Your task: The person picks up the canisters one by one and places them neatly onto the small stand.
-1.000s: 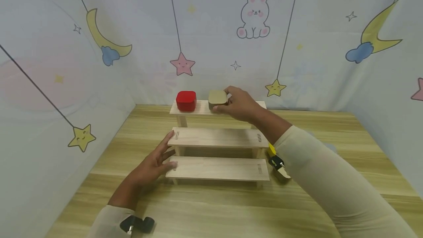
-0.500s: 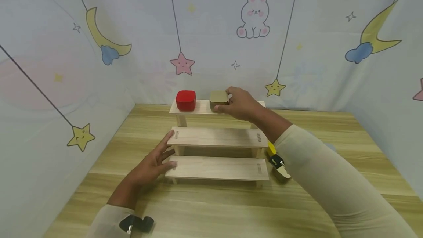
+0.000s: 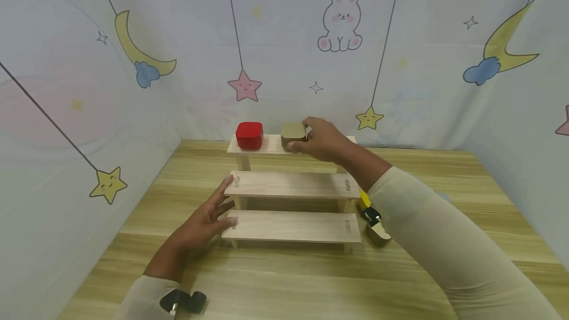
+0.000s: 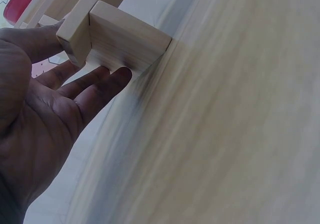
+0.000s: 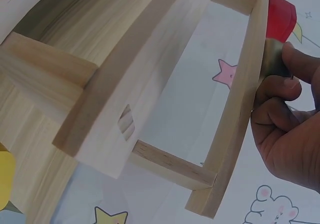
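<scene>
Olive box [image 3: 292,132] shifted slightly right | right hand [image 3: 326,139] pinching it | left hand [image 3: 202,223] spread against rack [image 3: 291,184]

Rounded khaki box [image 3: 293,130] on the top tier of a pale three-tier wooden shelf [image 3: 291,184]

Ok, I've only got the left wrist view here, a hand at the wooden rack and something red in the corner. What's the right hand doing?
Observer: The right hand grips a tan box at the top shelf of the wooden rack.
Operator: Is that box touching anything else up there?
Observer: Not the red box; the head view shows bare shelf between the two.
Operator: And beside the rack, at its right end?
Observer: A yellow object, partly hidden, so I can't tell what it is.
</scene>
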Available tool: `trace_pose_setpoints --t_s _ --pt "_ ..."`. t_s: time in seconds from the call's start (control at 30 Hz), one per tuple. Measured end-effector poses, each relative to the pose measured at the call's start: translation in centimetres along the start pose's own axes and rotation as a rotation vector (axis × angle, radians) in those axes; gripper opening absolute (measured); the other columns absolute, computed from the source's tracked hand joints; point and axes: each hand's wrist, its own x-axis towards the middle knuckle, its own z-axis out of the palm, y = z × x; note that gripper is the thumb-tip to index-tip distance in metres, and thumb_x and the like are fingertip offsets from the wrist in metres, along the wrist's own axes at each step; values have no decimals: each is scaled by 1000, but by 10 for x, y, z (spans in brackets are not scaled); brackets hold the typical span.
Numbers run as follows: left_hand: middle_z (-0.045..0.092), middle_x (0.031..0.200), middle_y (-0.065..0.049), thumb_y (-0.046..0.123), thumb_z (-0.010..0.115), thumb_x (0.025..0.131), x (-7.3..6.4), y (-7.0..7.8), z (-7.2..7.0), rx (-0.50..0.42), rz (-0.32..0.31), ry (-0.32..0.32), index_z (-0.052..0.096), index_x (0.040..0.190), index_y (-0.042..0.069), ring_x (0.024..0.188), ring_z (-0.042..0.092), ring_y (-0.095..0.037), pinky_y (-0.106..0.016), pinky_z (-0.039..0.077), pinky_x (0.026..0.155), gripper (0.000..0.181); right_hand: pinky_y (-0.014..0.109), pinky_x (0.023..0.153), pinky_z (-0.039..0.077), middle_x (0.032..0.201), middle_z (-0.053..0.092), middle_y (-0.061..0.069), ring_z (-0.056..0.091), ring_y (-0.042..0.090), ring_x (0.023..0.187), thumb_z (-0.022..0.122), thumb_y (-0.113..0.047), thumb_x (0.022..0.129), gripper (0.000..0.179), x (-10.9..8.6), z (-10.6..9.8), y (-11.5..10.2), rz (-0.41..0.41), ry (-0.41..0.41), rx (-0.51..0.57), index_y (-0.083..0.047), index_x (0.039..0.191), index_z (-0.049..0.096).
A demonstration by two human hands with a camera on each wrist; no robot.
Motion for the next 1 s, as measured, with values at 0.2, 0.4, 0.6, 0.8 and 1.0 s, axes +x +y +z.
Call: trace_pose_setpoints --t_s 0.2,0.4,0.6,0.8,1.0 --pt "12 183 -24 8 75 103 0 -1 0 1 5 0 4 176 44 160 32 -59 -66 51 116 108 40 92 56 135 66 15 62 29 113 80 -39 100 67 0 0 0 -2 -8 1 -6 151 53" --pt "13 183 -24 8 74 103 0 -2 -1 -5 9 -9 3 176 44 161 32 -58 -62 53 116 107 36 86 54 131 67 14 62 27 108 81 -40 100 66 2 0 1 5 -8 -7 -7 150 53" --pt "14 182 -25 8 74 103 0 -3 -1 -10 13 -10 4 176 44 161 32 -59 -60 54 116 107 37 88 54 132 67 15 61 28 109 81 -41 100 69 3 0 2 4 -7 -3 -6 152 52" --pt "13 182 -25 9 75 103 0 -2 -1 -9 8 -9 3 176 44 161 31 -59 -62 53 116 107 38 89 54 133 67 14 61 28 109 81 -41 100 69 3 1 3 -1 3 -5 -7 153 51" --pt "12 182 -26 8 74 103 0 -2 -1 -31 11 -13 3 176 43 161 30 -60 -61 55 115 108 47 103 58 140 67 20 64 32 119 82 -41 99 82 3 -1 3 13 -2 -9 -6 162 43"
